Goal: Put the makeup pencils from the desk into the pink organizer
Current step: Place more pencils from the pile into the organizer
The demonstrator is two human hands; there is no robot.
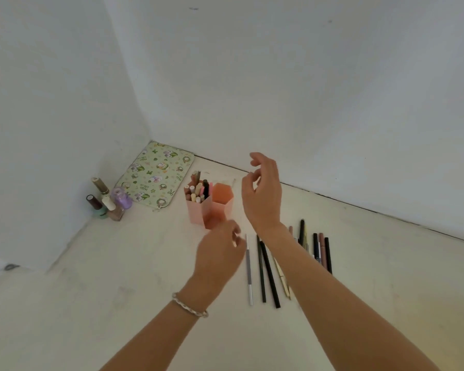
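The pink organizer stands on the white desk, made of hexagonal cups; its left cup holds several pencils and the right cup looks empty. Several makeup pencils lie side by side on the desk: a silver one, black ones and a further group partly hidden by my right forearm. My right hand hovers just right of the organizer, fingers loosely curled, holding nothing. My left hand, blurred, is low in front of the organizer beside the silver pencil's tip, fingers loose and empty.
Nail polish bottles cluster in the left corner by the wall. A green patterned mat lies in the back corner behind the organizer. White walls close the desk at left and back.
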